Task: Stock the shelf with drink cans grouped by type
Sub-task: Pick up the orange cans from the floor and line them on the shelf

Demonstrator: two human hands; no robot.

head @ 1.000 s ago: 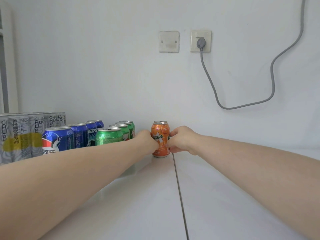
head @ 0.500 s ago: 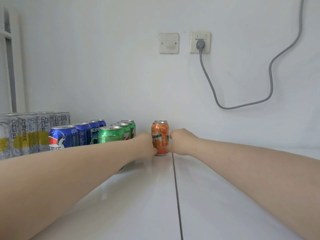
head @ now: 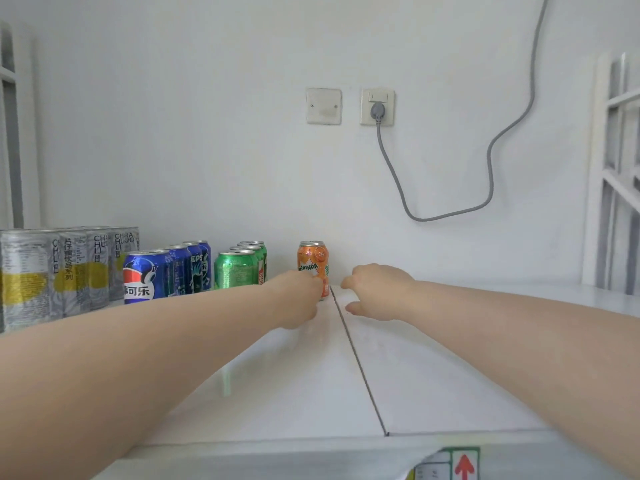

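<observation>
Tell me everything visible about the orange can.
The orange can is a metal drink can with a silver top and an orange label. It stands upright on the white shelf, alone, right of the green cans and apart from them. The left hand hides its lower left side; contact is unclear. The right hand does not touch it.

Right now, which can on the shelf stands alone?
The orange can, rightmost; the green cans, blue cans and silver cans left of it stand in rows.
</observation>
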